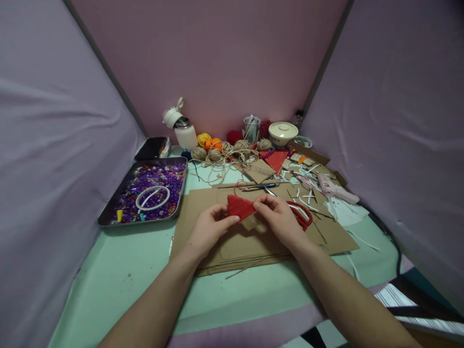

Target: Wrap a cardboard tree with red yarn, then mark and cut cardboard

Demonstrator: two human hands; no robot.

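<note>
Between my two hands is a small red triangle [239, 208] that looks wrapped in yarn, raised over a stack of cardboard sheets [203, 246]. My left hand [212, 224] pinches its left and lower edge between thumb and fingers. At its right corner, the thumb and fingertips of my right hand [277, 217] are closed on it. A strand of red yarn [236, 186] runs up from the triangle toward the back. Red-handled scissors [306, 216] lie beside my right hand, partly hidden by it. A dark pen [261, 186] rests just beyond the triangle.
At the left stands a metal tray [105, 221] of purple beads with a white ring [152, 198] on top. Yarn balls [213, 144], a white bottle [185, 135] and a lidded bowl [282, 133] line the back. A glue gun [335, 189] and cardboard scraps lie right.
</note>
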